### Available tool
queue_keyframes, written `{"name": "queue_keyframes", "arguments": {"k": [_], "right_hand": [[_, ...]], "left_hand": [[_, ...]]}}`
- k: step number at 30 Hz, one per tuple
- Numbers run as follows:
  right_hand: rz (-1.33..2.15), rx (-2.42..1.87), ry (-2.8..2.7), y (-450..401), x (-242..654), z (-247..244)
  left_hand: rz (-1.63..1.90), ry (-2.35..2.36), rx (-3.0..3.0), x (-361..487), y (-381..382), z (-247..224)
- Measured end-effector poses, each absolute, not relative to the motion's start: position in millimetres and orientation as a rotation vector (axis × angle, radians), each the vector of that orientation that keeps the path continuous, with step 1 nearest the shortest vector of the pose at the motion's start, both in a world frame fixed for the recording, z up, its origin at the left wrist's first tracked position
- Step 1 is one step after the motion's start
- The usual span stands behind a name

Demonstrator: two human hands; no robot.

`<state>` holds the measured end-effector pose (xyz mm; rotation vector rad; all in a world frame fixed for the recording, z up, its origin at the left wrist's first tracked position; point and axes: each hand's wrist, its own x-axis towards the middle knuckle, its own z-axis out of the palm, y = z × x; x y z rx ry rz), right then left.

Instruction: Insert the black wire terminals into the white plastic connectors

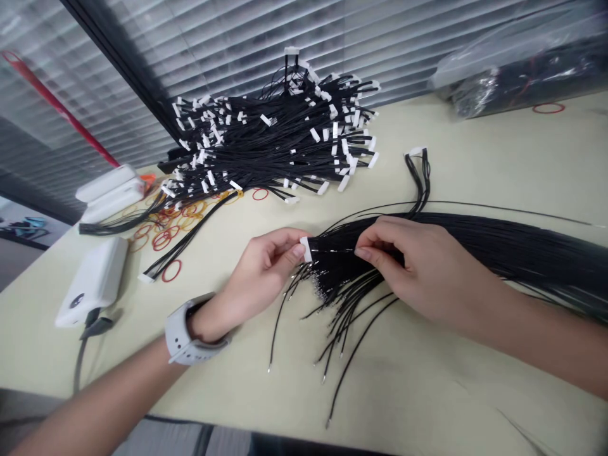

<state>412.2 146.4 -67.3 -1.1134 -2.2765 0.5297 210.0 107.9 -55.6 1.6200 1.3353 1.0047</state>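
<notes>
My left hand, with a grey watch strap on its wrist, pinches a white connector housing between thumb and fingertips. To its right, my right hand is closed in a pinch on a thin black wire whose metal-tipped end points toward the housing. Whether that tip is inside the housing I cannot tell. Beneath both hands lies a thick bundle of loose black wires, its crimped ends fanned out on the table.
Behind stands a large heap of black cables with white connectors. Rubber bands, white adapter-like boxes and a finished-looking cable are at left. A plastic-wrapped bundle lies back right; a looped cable sits nearer.
</notes>
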Motion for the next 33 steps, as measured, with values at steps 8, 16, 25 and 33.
{"name": "queue_keyframes", "arguments": {"k": [8,16,25,33], "right_hand": [[0.496,-1.059,-2.282,147.0,410.9,-71.1],[0.378,-0.98,-2.299,144.5,413.7,-69.9],[0.466,-0.993,-2.322,143.1,411.4,-70.8],[0.455,-0.932,-2.331,140.7,407.0,-74.3]], "left_hand": [[0.975,1.306,1.56,208.4,108.4,-57.2],[0.949,1.273,1.523,209.5,107.6,-57.1],[0.89,1.318,1.612,211.5,103.5,-57.2],[0.858,1.337,1.722,214.4,100.7,-55.8]]}}
